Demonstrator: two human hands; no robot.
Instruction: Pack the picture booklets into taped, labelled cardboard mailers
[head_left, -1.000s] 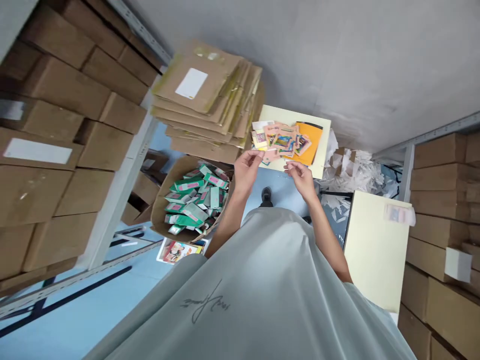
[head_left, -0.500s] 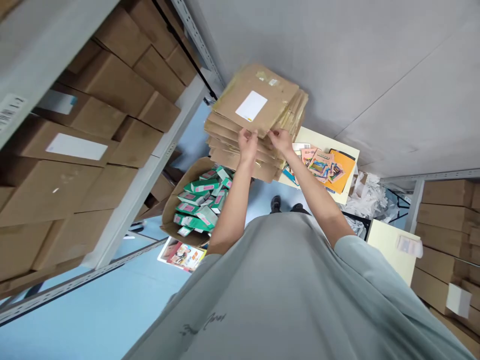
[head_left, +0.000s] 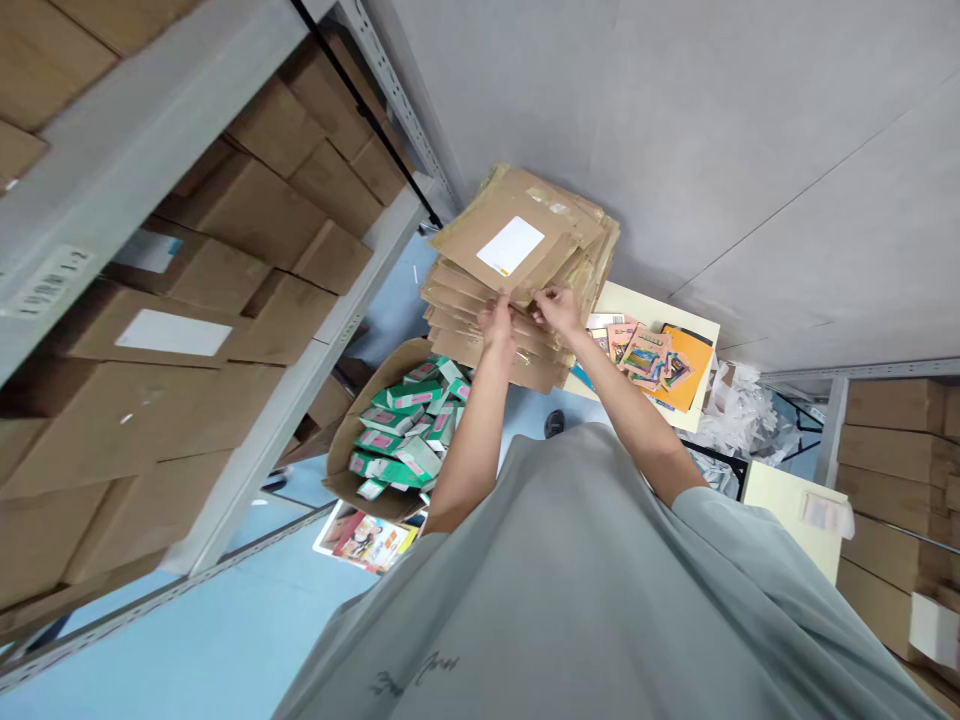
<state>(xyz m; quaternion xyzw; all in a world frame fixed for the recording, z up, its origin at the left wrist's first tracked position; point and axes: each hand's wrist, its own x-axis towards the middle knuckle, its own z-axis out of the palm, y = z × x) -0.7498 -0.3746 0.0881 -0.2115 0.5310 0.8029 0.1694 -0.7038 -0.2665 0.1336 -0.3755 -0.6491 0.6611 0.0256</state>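
Where the cardboard stack is met in front by left hand and right hand, fingers are curled, any hold undetermined.

Corner mark of the label atop the stack too small to read, carton below-left partly behind left forearm, boxes further left cut off

"1-2" on the shelf-beam label (preceding characters blurred)

Clock centred on cardboard stack: we find open room above it; narrow floor gap at 9 o'clock before shelving; wall bars 1 o'clock, carton 7, table 4.
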